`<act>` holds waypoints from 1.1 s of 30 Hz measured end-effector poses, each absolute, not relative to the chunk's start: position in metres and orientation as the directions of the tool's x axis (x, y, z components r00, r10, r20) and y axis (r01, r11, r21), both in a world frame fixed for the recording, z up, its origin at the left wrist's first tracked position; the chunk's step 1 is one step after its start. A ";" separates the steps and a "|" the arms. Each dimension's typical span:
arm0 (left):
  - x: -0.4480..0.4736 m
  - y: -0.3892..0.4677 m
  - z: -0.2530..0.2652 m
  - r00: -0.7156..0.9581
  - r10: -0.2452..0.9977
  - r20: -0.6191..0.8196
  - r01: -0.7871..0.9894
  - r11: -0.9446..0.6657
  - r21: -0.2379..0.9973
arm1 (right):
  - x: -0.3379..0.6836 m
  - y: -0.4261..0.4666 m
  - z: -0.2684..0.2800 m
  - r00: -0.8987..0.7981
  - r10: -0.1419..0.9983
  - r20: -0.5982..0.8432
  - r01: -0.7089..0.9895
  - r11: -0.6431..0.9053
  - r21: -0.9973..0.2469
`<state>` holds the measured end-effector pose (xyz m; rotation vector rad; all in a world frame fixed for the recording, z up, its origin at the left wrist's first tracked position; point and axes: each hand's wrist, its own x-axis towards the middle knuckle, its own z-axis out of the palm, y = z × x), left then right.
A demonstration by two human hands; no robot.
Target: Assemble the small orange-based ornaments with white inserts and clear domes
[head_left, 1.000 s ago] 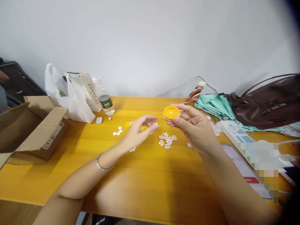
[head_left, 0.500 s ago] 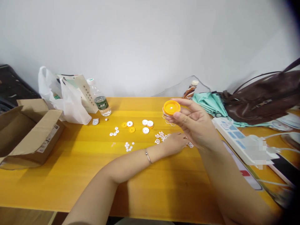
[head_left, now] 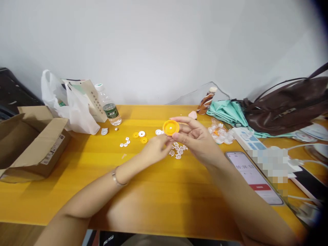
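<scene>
My right hand (head_left: pixel 196 138) pinches a round yellow plastic disc (head_left: pixel 171 127) with a raised rim and a small white centre, tilted toward me above the table. Close below it on the left is my left hand (head_left: pixel 155 149), a bracelet on its wrist. The left fingers curl together at the disc's lower edge; what they hold, if anything, is hidden. Several white spoked wheel pieces (head_left: pixel 178 150) lie just under the hands. White discs (head_left: pixel 158 132) show partly behind the left hand. Further left are yellow discs (head_left: pixel 144 140), a white ring (head_left: pixel 141 134) and several small white caps (head_left: pixel 125 145).
A cardboard box (head_left: pixel 55 153), plastic bag (head_left: pixel 82 118) and water bottle (head_left: pixel 112 112) stand on the left. On the right are a brown drink bottle (head_left: pixel 205 101), clear plastic pieces (head_left: pixel 221 135), a phone (head_left: pixel 256 179), a power strip (head_left: pixel 247 136) and a dark bag (head_left: pixel 282 106).
My right hand has moved left and down with the yellow disc. My left hand has come back leftward from the white wheel pieces to the disc.
</scene>
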<state>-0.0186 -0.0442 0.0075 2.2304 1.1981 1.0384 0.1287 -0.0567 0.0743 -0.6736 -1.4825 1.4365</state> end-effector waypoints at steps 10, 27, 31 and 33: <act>-0.120 -0.088 0.010 -0.007 0.914 0.407 0.529 -0.342 0.777 | 0.114 -0.066 -0.001 -0.511 0.858 -0.050 -0.052 -0.089 -0.995; -0.098 -0.093 -0.046 0.084 0.972 0.221 0.386 -0.236 0.892 | 0.124 -0.076 -0.052 -0.589 0.804 -0.085 0.309 0.127 -0.943; -0.098 -0.094 -0.044 0.072 0.971 0.227 0.319 -0.239 0.917 | 0.130 -0.069 -0.048 -0.512 0.855 -0.080 0.368 0.135 -0.920; -0.098 -0.095 -0.042 0.072 0.972 0.223 0.278 -0.234 0.932 | 0.137 -0.061 -0.043 -0.391 0.920 0.015 0.403 0.186 -0.896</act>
